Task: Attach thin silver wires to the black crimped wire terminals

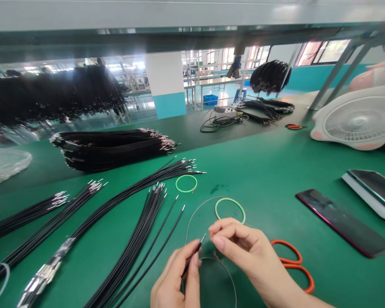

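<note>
My left hand (pixel 179 273) pinches a black cable (pixel 197 248) between thumb and fingers, its bare silver end pointing up and to the right. Close beside that end, my right hand (pixel 240 244) has thumb and forefinger pressed together; whatever is between them is too small to make out. A thin grey wire (pixel 192 214) curves round behind and below both hands. Just beyond my right fingers lies a green ring (pixel 216 209) of thin wire, with a second green ring (pixel 176 185) further back. Orange-handled scissors (pixel 300 259) lie partly hidden behind my right wrist.
Bundles of black cables (pixel 137 231) with silver ends spread over the green table (pixel 259 171) at left. A thick cable coil (pixel 115 149) lies behind them. At right are a dark phone (pixel 343 222), another dark-topped device (pixel 372 192) and a white fan (pixel 356 122). A shelf (pixel 192 17) crosses overhead.
</note>
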The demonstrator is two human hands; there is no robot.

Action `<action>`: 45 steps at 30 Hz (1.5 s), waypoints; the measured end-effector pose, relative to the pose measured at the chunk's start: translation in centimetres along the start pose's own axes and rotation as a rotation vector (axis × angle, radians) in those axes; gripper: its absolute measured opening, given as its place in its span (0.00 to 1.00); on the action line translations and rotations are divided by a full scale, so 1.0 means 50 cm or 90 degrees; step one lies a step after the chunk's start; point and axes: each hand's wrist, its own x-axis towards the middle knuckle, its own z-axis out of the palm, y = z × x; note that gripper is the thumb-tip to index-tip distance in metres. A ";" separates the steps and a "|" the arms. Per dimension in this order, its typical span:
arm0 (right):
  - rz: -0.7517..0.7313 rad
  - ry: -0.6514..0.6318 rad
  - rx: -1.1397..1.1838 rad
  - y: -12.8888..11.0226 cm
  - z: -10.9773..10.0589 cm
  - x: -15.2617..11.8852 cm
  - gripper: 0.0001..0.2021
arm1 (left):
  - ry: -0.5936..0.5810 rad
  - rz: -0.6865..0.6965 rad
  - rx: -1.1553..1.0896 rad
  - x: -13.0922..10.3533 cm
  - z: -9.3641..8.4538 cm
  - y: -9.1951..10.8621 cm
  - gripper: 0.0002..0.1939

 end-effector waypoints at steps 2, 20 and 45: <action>0.020 -0.026 0.004 0.000 0.004 -0.009 0.09 | 0.016 -0.016 -0.006 0.001 0.004 0.004 0.13; 0.032 -0.037 0.013 0.002 0.035 -0.018 0.08 | 0.088 0.085 0.086 -0.009 0.006 0.033 0.08; 0.047 -0.035 -0.001 -0.003 0.034 -0.018 0.09 | 0.008 -0.198 -0.137 0.004 -0.003 0.042 0.10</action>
